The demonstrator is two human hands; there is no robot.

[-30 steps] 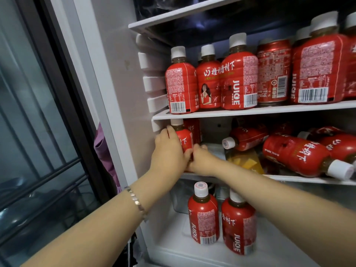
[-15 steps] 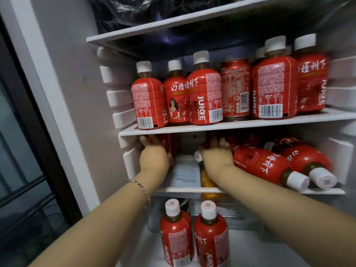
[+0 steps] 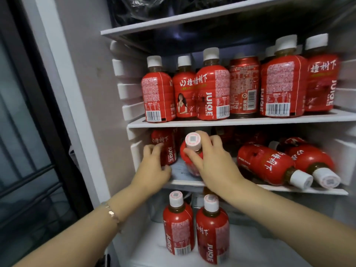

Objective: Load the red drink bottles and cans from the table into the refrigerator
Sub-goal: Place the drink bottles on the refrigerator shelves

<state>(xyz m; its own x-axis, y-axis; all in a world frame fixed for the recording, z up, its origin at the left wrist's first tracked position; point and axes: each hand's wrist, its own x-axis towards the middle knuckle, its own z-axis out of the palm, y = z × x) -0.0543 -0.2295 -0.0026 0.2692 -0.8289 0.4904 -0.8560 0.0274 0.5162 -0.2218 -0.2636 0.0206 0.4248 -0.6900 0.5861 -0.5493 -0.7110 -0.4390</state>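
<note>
The open refrigerator holds many red juice bottles with white caps. On the middle shelf my left hand grips an upright red bottle at the far left. My right hand holds a second red bottle by its neck, tilted with the cap toward me. Two more bottles lie on their sides at the right of that shelf. The shelf above carries several upright bottles and a red can. Two upright bottles stand on the bottom level.
The fridge's left inner wall has white shelf rails. A dark bag fills the top shelf. A dark glass door with bars stands at the left. A paper sheet lies on the middle shelf between my hands.
My right hand has taken a bottle on the middle shelf and tipped it up, cap toward me. My left hand stays at the far-left bottle, whose label now shows.
</note>
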